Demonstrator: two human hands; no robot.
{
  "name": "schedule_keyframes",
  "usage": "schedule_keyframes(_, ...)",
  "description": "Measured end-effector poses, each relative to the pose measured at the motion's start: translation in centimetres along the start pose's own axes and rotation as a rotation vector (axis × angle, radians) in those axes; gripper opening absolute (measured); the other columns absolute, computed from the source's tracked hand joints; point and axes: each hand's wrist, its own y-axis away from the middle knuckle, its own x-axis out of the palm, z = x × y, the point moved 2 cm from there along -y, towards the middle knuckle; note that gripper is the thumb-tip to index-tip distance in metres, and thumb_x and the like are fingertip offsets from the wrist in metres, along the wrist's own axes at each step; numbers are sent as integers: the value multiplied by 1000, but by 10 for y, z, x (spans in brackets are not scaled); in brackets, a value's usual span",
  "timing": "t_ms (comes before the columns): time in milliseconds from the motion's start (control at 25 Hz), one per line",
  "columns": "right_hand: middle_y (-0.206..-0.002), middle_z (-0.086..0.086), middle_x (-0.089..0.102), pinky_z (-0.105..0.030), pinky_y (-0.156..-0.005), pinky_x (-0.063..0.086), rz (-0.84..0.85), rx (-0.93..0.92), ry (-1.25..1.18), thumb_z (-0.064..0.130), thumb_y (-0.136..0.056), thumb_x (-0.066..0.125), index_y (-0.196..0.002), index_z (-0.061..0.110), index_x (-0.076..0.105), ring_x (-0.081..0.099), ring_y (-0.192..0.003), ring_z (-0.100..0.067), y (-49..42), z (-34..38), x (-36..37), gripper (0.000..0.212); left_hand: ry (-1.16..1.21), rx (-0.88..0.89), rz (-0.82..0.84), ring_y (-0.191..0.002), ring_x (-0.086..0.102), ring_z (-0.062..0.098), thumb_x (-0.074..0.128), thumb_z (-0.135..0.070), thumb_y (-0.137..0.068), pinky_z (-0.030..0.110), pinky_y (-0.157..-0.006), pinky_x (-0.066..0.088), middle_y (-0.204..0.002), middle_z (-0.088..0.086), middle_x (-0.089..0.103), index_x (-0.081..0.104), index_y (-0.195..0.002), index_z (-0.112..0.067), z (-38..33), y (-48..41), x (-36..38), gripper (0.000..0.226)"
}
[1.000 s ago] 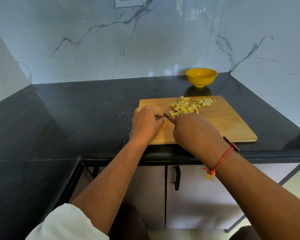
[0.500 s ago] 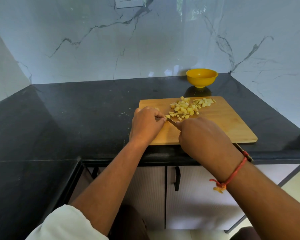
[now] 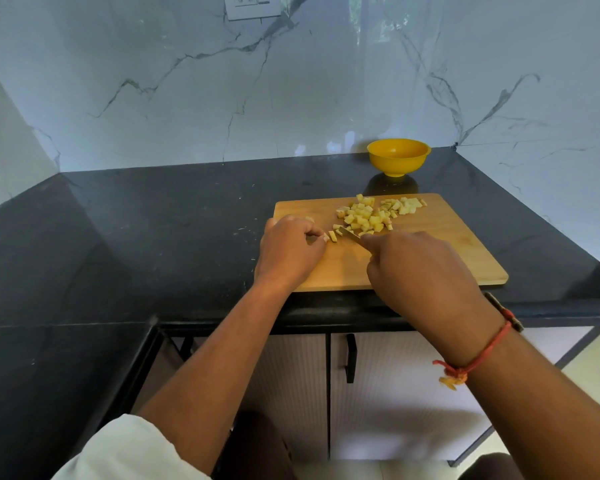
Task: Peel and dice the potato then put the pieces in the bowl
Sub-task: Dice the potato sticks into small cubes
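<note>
Left hand (image 3: 291, 251) curled, fingertips pinching last pale potato strip (image 3: 325, 236) on rectangular wooden cutting board (image 3: 447, 244). Right hand (image 3: 420, 271) grips slim metal knife (image 3: 349, 233), blade beside heap of yellow potato cubes (image 3: 368, 216).

One wooden cutting board (image 3: 430, 258) lies on one black bench (image 3: 153, 237), with one yellow bowl (image 3: 398, 156). One knife (image 3: 350, 233) shows, by its blade only. The diced potato pieces (image 3: 364, 216) come to several dozen small cubes, heaped too closely for an exact count. Two grips are in view: the left grip (image 3: 291, 254) and the right grip (image 3: 420, 271). There is one red thread bracelet (image 3: 478, 358), one wall switch plate (image 3: 252, 6), two cabinet doors (image 3: 395, 393) and one plainly visible black door handle (image 3: 350, 358).
</note>
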Motion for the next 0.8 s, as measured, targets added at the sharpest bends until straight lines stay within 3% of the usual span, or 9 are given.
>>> schedule_keyframes(120, -119, -4, 65, -34, -84, 53, -79, 13, -48, 20, -102, 47, -150, 36, 43, 63, -104, -21, -1, -1, 9, 51, 1, 2, -6, -120, 43, 16, 63, -37, -94, 33, -98, 37, -120, -10, 64, 75, -105, -31, 0, 0, 0, 17)
schedule_keyframes(280, -99, 1, 60, -30, -75, 49, -55, -4, -71, 21, -101, 47, -147, 35, 47, 58, -88, -17, -10, 0, 13, 47, 9, -8, 4, -119, 42, 14, 64, -36, -94, 33, -100, 37, -121, -10, 64, 74, -106, -30, 0, 0, -1, 17)
schedule_keyframes(440, -112, -3, 64, -34, -83, 54, -11, -1, -75, 22, -101, 50, -149, 34, 44, 62, -99, -20, -12, 5, 16, 50, 7, -14, 12, -118, 41, 12, 62, -35, -95, 34, -99, 39, -122, -9, 63, 74, -108, -30, -1, 0, 0, 18)
schedule_keyframes(600, -96, 0, 59, -32, -77, 52, -72, -30, -80, 22, -101, 49, -147, 34, 46, 57, -87, -16, -9, 4, 20, 48, 9, -3, 6, -117, 42, 13, 64, -44, -92, 35, -97, 41, -118, -12, 63, 72, -108, -32, 0, 1, 1, 21)
schedule_keyframes(800, -108, -1, 65, -32, -79, 52, -87, -29, -99, 24, -102, 45, -148, 35, 45, 60, -92, -18, -7, 0, 17, 48, -5, 28, -6, -109, 42, 9, 69, -53, -86, 35, -93, 45, -110, -16, 64, 69, -107, -36, 0, -1, 5, 27)
